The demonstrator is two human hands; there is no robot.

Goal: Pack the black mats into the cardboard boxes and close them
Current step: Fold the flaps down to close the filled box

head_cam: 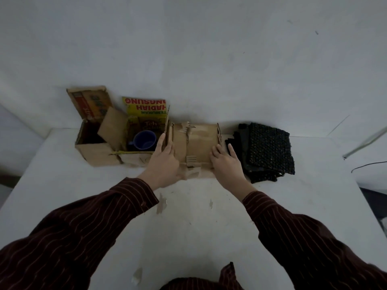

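A worn cardboard box (198, 143) sits at the middle of the white table with its top flaps folded down. My left hand (165, 162) presses against its left side, fingers along the edge. My right hand (227, 164) rests on its right side, fingers spread over the flap. A stack of black mats (268, 149) lies just right of this box, touching my right hand's side. To the left stands an open cardboard box (98, 153) with raised flaps and a dark inside.
A blue mug (144, 140) sits in the open box's right compartment, under a yellow printed flap (146, 107). The white table (199, 216) has chipped paint patches. A wall rises right behind the boxes. A black cable (368, 165) lies at the right edge.
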